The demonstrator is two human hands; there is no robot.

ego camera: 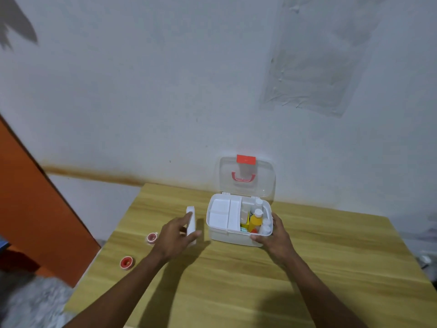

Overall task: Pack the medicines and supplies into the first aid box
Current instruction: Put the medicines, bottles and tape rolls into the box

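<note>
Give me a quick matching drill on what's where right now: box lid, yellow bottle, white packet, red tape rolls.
Things:
1. box lid
2. yellow bottle
3. white packet
4. red tape rolls

States:
A. in the left hand
B. loose on the table, left side
C. raised open against the wall
D. upright inside the box

Pairs: 1-C, 2-D, 3-A, 4-B

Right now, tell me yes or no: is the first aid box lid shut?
No: the lid stands upright, hinged open behind the first aid box, with bottles showing inside.
</note>
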